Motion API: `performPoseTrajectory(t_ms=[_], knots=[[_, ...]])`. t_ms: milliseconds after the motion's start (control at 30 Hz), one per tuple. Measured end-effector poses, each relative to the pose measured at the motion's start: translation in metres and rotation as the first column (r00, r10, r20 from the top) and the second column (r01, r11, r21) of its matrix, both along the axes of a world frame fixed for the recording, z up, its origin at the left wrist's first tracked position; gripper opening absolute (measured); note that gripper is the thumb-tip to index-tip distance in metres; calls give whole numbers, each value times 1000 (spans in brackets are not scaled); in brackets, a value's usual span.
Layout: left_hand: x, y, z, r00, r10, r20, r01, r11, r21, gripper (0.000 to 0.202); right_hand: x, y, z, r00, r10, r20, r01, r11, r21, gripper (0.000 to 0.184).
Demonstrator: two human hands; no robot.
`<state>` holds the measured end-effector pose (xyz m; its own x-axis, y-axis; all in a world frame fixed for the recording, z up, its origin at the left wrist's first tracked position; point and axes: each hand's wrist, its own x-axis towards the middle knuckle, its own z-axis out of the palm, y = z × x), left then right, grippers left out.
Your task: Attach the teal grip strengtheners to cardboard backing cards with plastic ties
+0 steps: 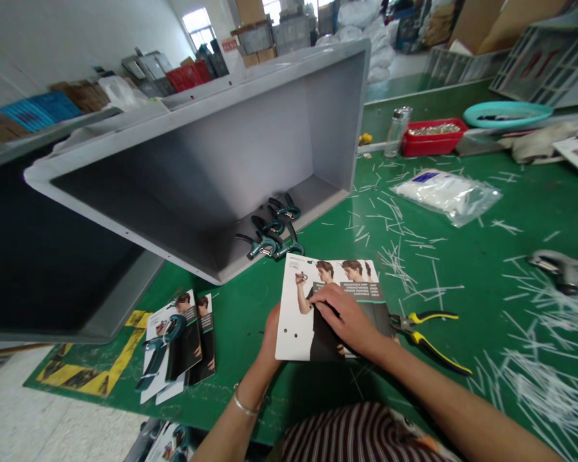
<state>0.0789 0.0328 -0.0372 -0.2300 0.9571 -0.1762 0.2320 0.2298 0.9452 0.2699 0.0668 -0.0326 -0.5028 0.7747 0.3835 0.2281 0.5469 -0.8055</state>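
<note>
A printed packaging card (pixel 298 308) with pictures of a person using a hand gripper lies on the green table in front of me. My left hand (pixel 271 333) grips its left bottom edge, thumb on top and fingers under the card. My right hand (pixel 345 316) rests on top of the card with fingers curled and pressing down. Several teal-and-black hand grippers (pixel 272 234) lie at the mouth of a tipped grey plastic bin (pixel 207 147) just beyond the card.
Yellow-handled pliers (pixel 426 330) lie right of the card. Finished cards with a gripper attached (pixel 176 343) sit at left. Cut white cable-tie ends litter the table. A clear bag (pixel 446 192), red tray (pixel 431 136), teal bowl (pixel 505 114) and a metal tool (pixel 559 268) lie farther right.
</note>
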Motion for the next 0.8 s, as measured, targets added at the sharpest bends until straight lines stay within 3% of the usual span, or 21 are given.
performPoseTrajectory(t_ms=[133,300,400,533,600,667,733,800], knots=[[-2,-8,4,991,101,82,-104,994,26,40,-1,-10,10,990,52,132,-62,996,69,22],[-9,-20,13,915,189,357,-168,982,-90,60,-9,-15,10,950,-47,309,23,996,82,15],[-11,-17,21,915,175,364,-121,979,-167,72,-12,-9,6,966,-59,253,45,997,62,13],[-3,-11,32,931,49,363,81,939,-335,91,1,-11,13,990,-56,129,62,997,-47,13],[0,-10,33,913,11,407,150,920,-362,85,26,-13,18,994,-67,88,75,993,-87,13],[1,-8,33,900,8,435,162,922,-353,80,68,-11,18,982,-171,84,180,977,-117,14],[0,-4,32,896,-10,444,184,919,-350,80,123,-4,14,916,-370,157,385,919,-83,16],[0,2,31,889,-65,453,245,904,-351,76,177,6,7,801,-516,304,529,847,46,13]])
